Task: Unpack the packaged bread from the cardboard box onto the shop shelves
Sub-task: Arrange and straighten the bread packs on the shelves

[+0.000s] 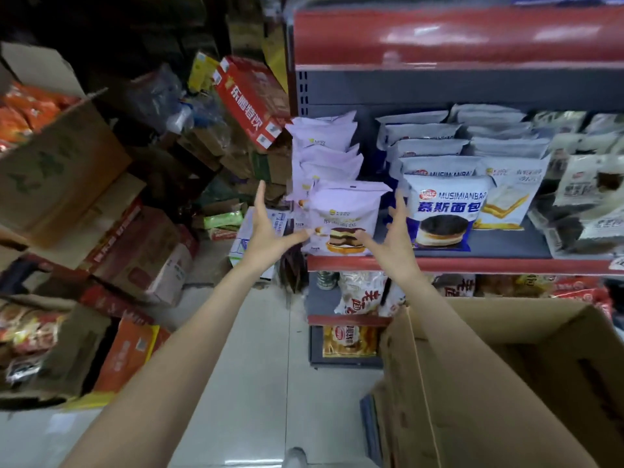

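Note:
A lilac bread packet (347, 211) with a layered cake picture stands at the front of the left row on the red-edged shelf (472, 265). My left hand (268, 228) is spread at its left side, thumb near the packet's lower left corner. At the packet's right side is my right hand (393, 236), fingers straight and pointing up, thumb by the lower right corner. Neither hand grips it. More lilac packets (324, 136) are stacked behind it. The open cardboard box (506, 383) is at the lower right; what it holds is not visible.
Blue-and-white bread packets (442, 211) fill the row to the right, with more packets further right. Lower shelves hold other bagged goods (361, 295). Stacked cartons (67, 170) and a red box (250, 99) crowd the left side. A tiled floor strip (256, 383) runs between.

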The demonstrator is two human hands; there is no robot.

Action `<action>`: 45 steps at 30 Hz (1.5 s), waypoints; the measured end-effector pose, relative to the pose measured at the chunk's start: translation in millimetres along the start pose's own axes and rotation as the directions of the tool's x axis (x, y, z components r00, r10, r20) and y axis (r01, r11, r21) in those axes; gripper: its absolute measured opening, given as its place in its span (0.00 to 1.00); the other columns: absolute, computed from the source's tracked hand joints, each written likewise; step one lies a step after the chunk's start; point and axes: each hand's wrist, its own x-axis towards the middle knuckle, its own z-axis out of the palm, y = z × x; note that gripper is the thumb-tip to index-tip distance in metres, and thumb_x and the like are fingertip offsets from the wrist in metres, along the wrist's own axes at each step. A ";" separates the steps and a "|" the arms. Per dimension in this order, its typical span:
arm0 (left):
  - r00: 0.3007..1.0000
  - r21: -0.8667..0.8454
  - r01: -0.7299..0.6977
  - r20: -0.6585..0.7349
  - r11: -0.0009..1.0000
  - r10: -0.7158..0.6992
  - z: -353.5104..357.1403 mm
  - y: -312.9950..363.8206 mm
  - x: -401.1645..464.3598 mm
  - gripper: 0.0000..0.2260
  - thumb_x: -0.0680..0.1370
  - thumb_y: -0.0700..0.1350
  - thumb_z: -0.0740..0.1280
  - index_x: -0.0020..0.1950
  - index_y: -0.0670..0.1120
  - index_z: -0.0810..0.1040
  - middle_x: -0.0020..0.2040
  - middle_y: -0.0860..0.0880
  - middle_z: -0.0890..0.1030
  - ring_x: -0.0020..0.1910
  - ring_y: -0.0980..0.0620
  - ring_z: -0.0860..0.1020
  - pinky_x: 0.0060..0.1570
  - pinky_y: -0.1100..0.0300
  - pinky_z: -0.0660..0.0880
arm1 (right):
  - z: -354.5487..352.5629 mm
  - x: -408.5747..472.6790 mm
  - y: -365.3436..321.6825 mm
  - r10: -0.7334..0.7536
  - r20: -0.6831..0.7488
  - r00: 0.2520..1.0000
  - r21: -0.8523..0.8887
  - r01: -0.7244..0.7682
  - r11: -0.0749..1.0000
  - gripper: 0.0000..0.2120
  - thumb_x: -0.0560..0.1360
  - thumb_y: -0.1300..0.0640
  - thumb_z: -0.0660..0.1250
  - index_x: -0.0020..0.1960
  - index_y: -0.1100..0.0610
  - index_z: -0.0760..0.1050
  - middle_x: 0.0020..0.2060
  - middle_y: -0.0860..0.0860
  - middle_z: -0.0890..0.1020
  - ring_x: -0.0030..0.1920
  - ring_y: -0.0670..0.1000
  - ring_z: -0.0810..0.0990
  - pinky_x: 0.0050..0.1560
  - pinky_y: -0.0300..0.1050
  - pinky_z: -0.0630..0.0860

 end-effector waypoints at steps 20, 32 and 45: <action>0.998 -0.231 0.023 0.056 0.973 -0.010 55.8 -0.4 38.9 0.42 0.75 0.44 0.70 0.77 0.53 0.42 0.76 0.54 0.53 0.70 0.59 0.61 0.67 0.59 0.64 | 44.2 28.7 14.9 -0.036 -0.040 0.999 -0.042 0.035 0.999 0.36 0.79 0.59 0.61 0.77 0.50 0.41 0.73 0.54 0.61 0.68 0.55 0.68 0.56 0.38 0.67; 0.997 -0.309 0.037 0.077 0.950 -0.014 18.7 -12.5 46.6 0.33 0.72 0.47 0.63 0.74 0.58 0.52 0.72 0.50 0.63 0.71 0.52 0.63 0.62 0.59 0.67 | 37.5 19.3 13.1 -0.103 -0.149 0.983 -0.135 0.083 0.987 0.38 0.76 0.60 0.65 0.76 0.49 0.45 0.75 0.54 0.55 0.74 0.53 0.56 0.67 0.46 0.60; 0.998 -0.276 0.021 0.067 0.961 -0.003 1.1 -34.9 131.4 0.24 0.83 0.57 0.49 0.78 0.55 0.48 0.78 0.52 0.52 0.76 0.50 0.54 0.71 0.50 0.54 | 97.9 4.8 7.1 -0.080 -0.404 0.911 -0.288 -0.044 0.957 0.51 0.61 0.29 0.67 0.75 0.40 0.44 0.75 0.60 0.42 0.75 0.62 0.44 0.70 0.69 0.53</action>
